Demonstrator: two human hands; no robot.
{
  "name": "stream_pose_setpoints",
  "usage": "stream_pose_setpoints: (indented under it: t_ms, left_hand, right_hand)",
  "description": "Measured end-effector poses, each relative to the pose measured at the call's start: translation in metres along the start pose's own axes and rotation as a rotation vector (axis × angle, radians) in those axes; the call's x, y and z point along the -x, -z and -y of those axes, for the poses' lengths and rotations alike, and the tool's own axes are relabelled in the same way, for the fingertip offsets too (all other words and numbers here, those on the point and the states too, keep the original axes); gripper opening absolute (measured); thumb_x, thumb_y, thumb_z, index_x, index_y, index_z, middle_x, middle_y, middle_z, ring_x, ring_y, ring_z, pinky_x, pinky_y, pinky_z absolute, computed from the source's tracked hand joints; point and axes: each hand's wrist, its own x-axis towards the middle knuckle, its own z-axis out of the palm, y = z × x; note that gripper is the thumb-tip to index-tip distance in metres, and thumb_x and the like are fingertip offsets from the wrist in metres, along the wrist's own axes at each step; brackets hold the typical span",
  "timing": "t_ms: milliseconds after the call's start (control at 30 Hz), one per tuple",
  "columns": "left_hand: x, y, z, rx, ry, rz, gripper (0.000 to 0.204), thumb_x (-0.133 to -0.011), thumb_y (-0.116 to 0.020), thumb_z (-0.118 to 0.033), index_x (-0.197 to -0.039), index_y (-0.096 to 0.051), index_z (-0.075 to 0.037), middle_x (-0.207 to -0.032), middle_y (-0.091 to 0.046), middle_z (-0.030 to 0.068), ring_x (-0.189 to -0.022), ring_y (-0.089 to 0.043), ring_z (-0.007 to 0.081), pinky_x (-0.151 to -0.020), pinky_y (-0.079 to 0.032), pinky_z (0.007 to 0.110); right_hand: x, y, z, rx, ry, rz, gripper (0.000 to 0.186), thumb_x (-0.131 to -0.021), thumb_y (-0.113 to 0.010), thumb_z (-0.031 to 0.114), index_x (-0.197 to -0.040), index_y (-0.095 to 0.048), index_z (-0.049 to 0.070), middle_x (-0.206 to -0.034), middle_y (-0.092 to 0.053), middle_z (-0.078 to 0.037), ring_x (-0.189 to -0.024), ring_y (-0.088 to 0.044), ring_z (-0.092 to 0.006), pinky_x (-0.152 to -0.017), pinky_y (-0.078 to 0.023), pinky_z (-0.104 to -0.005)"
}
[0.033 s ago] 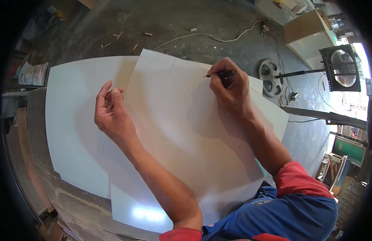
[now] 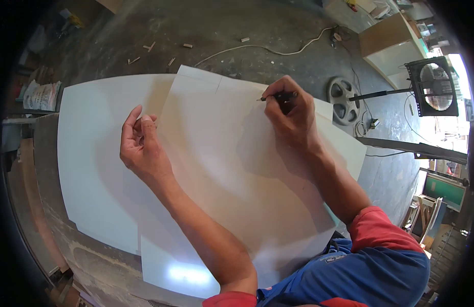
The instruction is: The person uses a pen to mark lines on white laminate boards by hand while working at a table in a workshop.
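Note:
My right hand (image 2: 293, 112) grips a black pen (image 2: 285, 95) near the far edge of a white board (image 2: 206, 138). Its thin tip points left, close to the board's surface; whether it touches I cannot tell. Faint drawn lines show near the board's far left corner. Nothing is in my left hand (image 2: 139, 140), which hovers around the board's left edge with fingers loosely curled and the index finger raised. Beneath lies another large white board (image 2: 88, 153), reaching out to the left.
A dusty worktable (image 2: 93, 256) edge runs under the boards. On the floor beyond are small wood scraps (image 2: 188, 46) and a pale cable (image 2: 278, 50). To the right stand a black fan (image 2: 434, 87) on a round base (image 2: 343, 100) and a box-like cabinet (image 2: 393, 48).
The view has shifted very slightly. My right hand and the pen sit a touch further left against the far edge; my left hand has hardly moved.

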Motion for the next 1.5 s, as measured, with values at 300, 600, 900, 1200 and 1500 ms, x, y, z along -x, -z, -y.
stream_pose_setpoints:
  t_ms: [300, 600, 900, 1200, 1500]
  left_hand:
    - [0.000, 0.000, -0.001, -0.004, 0.024, -0.005, 0.025, -0.096, -0.063, -0.012, -0.117, -0.071, -0.003, -0.088, -0.071, 0.0056, -0.080, -0.064, 0.0114, -0.079, -0.054, 0.028]
    - [0.000, 0.000, -0.003, 0.006, 0.035, -0.007, 0.025, -0.095, -0.063, -0.012, -0.117, -0.071, -0.003, -0.088, -0.071, 0.0054, -0.081, -0.065, 0.0116, -0.077, -0.053, 0.027]
    - [0.000, -0.001, 0.001, 0.003, 0.008, -0.005, 0.026, -0.096, -0.062, -0.013, -0.117, -0.071, -0.002, -0.088, -0.071, 0.0061, -0.083, -0.065, 0.0130, -0.078, -0.052, 0.028]
    - [-0.002, 0.001, 0.002, 0.024, 0.018, 0.006, 0.026, -0.096, -0.063, -0.014, -0.117, -0.071, -0.003, -0.089, -0.070, 0.0057, -0.082, -0.064, 0.0122, -0.079, -0.052, 0.029]
    - [0.001, -0.002, -0.003, -0.008, 0.019, 0.003, 0.025, -0.096, -0.062, -0.013, -0.118, -0.072, -0.005, -0.089, -0.071, 0.0046, -0.084, -0.063, 0.0125, -0.082, -0.052, 0.028]
  right_hand:
    - [-0.001, 0.002, 0.006, -0.008, 0.003, 0.052, 0.006, -0.084, -0.061, 0.003, -0.089, -0.059, 0.001, -0.063, -0.054, -0.004, -0.056, -0.050, -0.0106, -0.054, -0.042, -0.0291]
    - [-0.001, 0.002, 0.003, 0.003, 0.019, 0.049, 0.006, -0.084, -0.061, 0.002, -0.090, -0.059, 0.001, -0.065, -0.054, -0.004, -0.057, -0.050, -0.0095, -0.054, -0.042, -0.0282]
    - [-0.001, -0.003, -0.005, -0.066, 0.028, -0.060, 0.008, -0.088, -0.062, 0.002, -0.095, -0.062, 0.001, -0.070, -0.058, -0.003, -0.060, -0.050, -0.0076, -0.056, -0.043, -0.0257]
    - [-0.002, 0.000, 0.001, -0.044, 0.052, 0.018, 0.012, -0.086, -0.063, 0.002, -0.098, -0.062, 0.000, -0.071, -0.060, -0.007, -0.061, -0.053, -0.0125, -0.058, -0.044, -0.0286]
    - [-0.001, 0.008, 0.004, -0.045, 0.046, 0.044, 0.015, -0.083, -0.064, 0.003, -0.097, -0.061, 0.000, -0.071, -0.059, -0.009, -0.061, -0.052, -0.0138, -0.057, -0.044, -0.0295]
